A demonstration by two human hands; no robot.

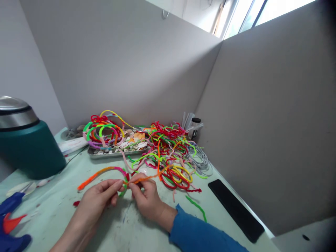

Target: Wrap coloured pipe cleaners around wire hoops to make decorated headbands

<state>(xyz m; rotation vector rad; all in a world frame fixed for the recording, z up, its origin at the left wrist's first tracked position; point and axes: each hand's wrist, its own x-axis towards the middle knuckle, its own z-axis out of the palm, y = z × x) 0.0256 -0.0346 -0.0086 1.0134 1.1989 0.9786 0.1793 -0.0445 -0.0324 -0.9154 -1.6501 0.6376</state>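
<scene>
bare table [65, 206] in front; pipe-cleaner heap [168, 154] and tray [115, 153] behind

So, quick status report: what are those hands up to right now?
Left hand, right hand: both pinching the orange pipe cleaner. Free end curves off left. Tangled pile sits just behind.

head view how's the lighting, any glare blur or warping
Head view: the window is blown out white, casting a bright band on the back wall. Head view: walls lean and the right corners darken, lens distortion. Head view: left hand and right hand, pinching the orange pipe cleaner, look slightly soft; faint shadow beneath them on the table.
</scene>
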